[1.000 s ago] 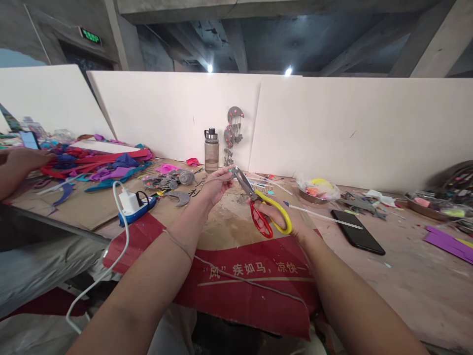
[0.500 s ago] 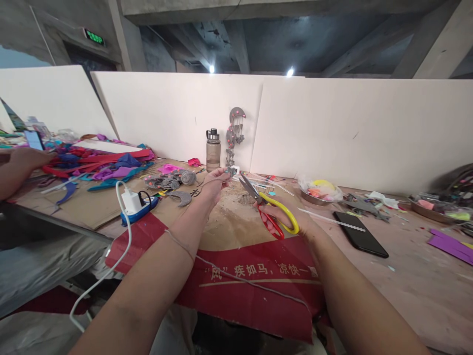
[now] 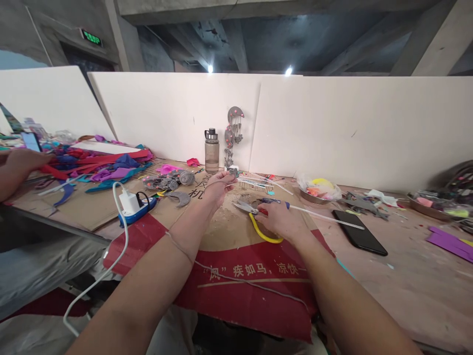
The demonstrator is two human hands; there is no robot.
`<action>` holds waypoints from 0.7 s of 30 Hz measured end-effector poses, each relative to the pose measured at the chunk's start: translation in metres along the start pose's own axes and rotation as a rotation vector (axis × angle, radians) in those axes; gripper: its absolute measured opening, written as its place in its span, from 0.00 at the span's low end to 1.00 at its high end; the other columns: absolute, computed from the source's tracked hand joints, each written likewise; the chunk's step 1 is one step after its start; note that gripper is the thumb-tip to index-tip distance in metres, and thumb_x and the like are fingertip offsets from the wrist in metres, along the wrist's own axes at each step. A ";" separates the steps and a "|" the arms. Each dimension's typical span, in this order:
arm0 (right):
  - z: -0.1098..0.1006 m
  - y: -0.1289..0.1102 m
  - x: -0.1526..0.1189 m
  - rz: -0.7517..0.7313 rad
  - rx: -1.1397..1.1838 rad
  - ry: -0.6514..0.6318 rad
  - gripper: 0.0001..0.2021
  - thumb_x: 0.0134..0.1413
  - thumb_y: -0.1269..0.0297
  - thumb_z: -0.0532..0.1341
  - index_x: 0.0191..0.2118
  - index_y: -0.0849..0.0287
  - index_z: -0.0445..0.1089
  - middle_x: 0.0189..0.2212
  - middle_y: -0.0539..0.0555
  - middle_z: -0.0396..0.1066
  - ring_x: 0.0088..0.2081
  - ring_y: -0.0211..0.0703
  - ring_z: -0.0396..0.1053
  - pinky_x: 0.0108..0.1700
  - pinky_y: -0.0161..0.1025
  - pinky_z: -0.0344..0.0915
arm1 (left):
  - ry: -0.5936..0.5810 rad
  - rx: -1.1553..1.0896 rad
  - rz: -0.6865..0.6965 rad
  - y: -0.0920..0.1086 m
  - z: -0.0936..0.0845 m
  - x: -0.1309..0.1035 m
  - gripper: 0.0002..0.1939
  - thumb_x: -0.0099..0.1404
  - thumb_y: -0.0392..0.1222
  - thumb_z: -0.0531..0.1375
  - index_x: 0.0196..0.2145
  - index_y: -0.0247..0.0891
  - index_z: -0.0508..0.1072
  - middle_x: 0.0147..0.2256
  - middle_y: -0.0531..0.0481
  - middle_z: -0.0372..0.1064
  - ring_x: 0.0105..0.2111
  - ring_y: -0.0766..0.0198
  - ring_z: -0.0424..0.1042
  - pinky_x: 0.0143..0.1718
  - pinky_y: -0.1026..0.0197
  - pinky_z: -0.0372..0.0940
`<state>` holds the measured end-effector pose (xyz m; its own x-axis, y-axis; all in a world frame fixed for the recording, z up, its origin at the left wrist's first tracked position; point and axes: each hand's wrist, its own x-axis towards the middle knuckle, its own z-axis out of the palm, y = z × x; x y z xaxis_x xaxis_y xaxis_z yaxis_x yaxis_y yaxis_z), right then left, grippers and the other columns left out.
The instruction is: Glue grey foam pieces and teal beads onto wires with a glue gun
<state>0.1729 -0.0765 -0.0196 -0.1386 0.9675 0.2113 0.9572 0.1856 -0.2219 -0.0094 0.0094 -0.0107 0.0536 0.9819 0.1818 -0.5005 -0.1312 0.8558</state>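
My left hand (image 3: 222, 183) is closed in a pinch on a small grey felt piece (image 3: 234, 172), its shape hard to make out. Grey yarn (image 3: 251, 283) runs across my left forearm and over the red part of the cardboard. My right hand (image 3: 277, 219) is low over the cardboard, fingers curled at the handles of the scissors (image 3: 264, 234), which have one yellow loop; the hand covers much of them. The blades point left. Just behind this hand lies a dark blue tool (image 3: 274, 201) with a clear stick out of its back, like a glue gun.
A water bottle (image 3: 212, 153) and a hanging grey moon ornament (image 3: 235, 116) stand by the white board. Right are a black phone (image 3: 359, 232) and a bowl (image 3: 320, 197). Left are a yarn ball (image 3: 186, 177), a blue power strip (image 3: 138, 212) and another person's hand (image 3: 27, 162).
My right hand has lowered the scissors from beside the felt piece to the cardboard, turning the blades left. The blue tool has come into sight. My left hand keeps its pinch.
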 end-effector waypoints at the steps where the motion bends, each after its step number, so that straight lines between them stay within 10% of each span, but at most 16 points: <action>1: 0.001 -0.002 0.001 -0.012 0.074 0.079 0.09 0.52 0.64 0.60 0.40 0.58 0.74 0.38 0.59 0.75 0.45 0.51 0.70 0.49 0.45 0.60 | 0.002 -0.007 -0.012 -0.001 0.003 -0.002 0.15 0.44 0.37 0.71 0.24 0.35 0.68 0.24 0.54 0.68 0.26 0.71 0.67 0.28 0.67 0.58; 9: 0.008 -0.013 0.016 0.118 1.302 0.327 0.12 0.52 0.54 0.58 0.38 0.56 0.66 0.35 0.51 0.69 0.31 0.38 0.67 0.33 0.38 0.67 | -0.175 -0.108 -0.123 -0.020 0.032 -0.024 0.13 0.45 0.34 0.71 0.24 0.34 0.69 0.22 0.57 0.64 0.20 0.76 0.60 0.21 0.68 0.53; 21: 0.000 0.013 0.026 0.290 1.448 0.648 0.12 0.45 0.55 0.63 0.28 0.56 0.62 0.23 0.45 0.61 0.25 0.33 0.59 0.23 0.30 0.59 | -0.493 0.367 -0.134 -0.033 0.038 -0.040 0.18 0.54 0.41 0.68 0.42 0.35 0.72 0.32 0.49 0.73 0.26 0.70 0.68 0.31 0.64 0.63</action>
<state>0.1821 -0.0492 -0.0174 0.4808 0.8351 0.2673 -0.1530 0.3801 -0.9122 0.0378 -0.0313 -0.0274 0.5314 0.8260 0.1881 -0.1371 -0.1353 0.9813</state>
